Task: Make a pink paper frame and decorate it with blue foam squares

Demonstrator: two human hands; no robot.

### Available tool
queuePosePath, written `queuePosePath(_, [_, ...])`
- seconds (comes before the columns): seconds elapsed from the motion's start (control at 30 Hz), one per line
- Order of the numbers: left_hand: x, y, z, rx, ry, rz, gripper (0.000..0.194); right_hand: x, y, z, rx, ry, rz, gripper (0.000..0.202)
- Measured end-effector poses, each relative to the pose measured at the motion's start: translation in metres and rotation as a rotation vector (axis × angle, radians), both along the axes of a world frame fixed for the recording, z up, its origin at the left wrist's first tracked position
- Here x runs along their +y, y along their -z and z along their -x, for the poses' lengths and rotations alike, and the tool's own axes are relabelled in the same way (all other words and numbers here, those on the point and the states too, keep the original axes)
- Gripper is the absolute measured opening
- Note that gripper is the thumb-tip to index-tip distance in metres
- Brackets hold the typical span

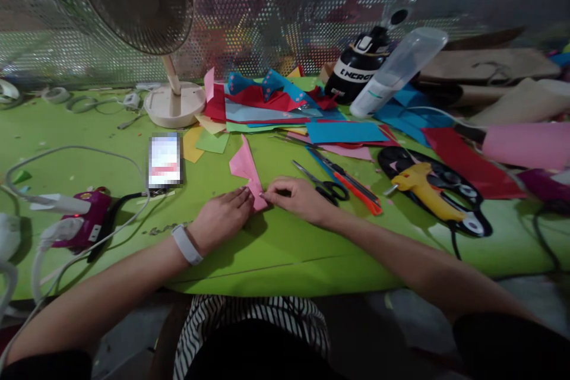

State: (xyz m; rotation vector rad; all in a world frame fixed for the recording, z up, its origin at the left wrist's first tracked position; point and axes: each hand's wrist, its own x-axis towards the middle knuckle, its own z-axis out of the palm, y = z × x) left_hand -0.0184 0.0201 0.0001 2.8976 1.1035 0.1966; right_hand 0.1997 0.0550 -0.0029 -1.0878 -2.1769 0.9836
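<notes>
A folded piece of pink paper (250, 173) lies on the green table, with a pointed top and a side flap that sticks out to the left. My left hand (225, 215) rests flat on its lower left part, fingers stretched out. At the lower right edge, my right hand (297, 199) pinches the paper between thumb and forefinger. Just beyond the right hand lie black-handled scissors (327, 187). An orange utility knife (356, 190) is farther right, beside a second dark blade or scissors.
A yellow glue gun (430, 193) lies on a black holder at right. Coloured paper sheets (267, 113), a black bottle (356, 68) and a tilted clear bottle (396, 74) stand behind. Left are a fan (176, 101), a phone (164, 160) and a purple power strip (91, 219) with cables.
</notes>
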Motion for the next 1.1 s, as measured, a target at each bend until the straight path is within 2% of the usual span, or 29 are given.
queuePosePath(0.07, [-0.001, -0.001, -0.001, 0.056, 0.007, -0.044, 0.035, -0.001, 0.000, 0.004, -0.024, 0.068, 0.013, 0.025])
queuePosePath(0.17, [-0.002, -0.001, -0.001, 0.060, 0.000, -0.072, 0.036, -0.003, -0.009, 0.002, -0.023, -0.039, 0.118, 0.016])
queuePosePath(0.23, [-0.002, -0.001, 0.000, 0.060, -0.004, -0.079, 0.038, -0.004, -0.017, -0.004, -0.065, -0.196, 0.139, 0.029])
queuePosePath(0.33, [-0.001, -0.001, 0.001, 0.085, 0.012, -0.089, 0.040, -0.002, -0.023, -0.014, -0.167, -0.392, 0.048, 0.047])
queuePosePath(0.53, [0.000, -0.003, 0.003, 0.031, 0.022, -0.099, 0.039, 0.005, -0.019, -0.024, -0.234, -0.507, -0.049, 0.063])
queuePosePath(0.63, [0.000, -0.004, 0.003, 0.003, 0.011, -0.081, 0.038, 0.006, -0.017, -0.023, -0.245, -0.491, -0.109, 0.064])
queuePosePath(0.83, [0.000, -0.005, 0.003, 0.016, -0.028, -0.044, 0.039, 0.006, -0.003, -0.015, -0.126, -0.378, -0.348, 0.021])
queuePosePath(0.97, [0.000, -0.005, 0.000, 0.053, -0.022, -0.041, 0.041, 0.008, 0.002, -0.015, -0.064, -0.308, -0.387, 0.019])
queuePosePath(1.1, [-0.005, -0.005, -0.003, 0.084, -0.046, -0.031, 0.049, 0.010, -0.002, -0.017, -0.069, -0.261, -0.360, 0.019])
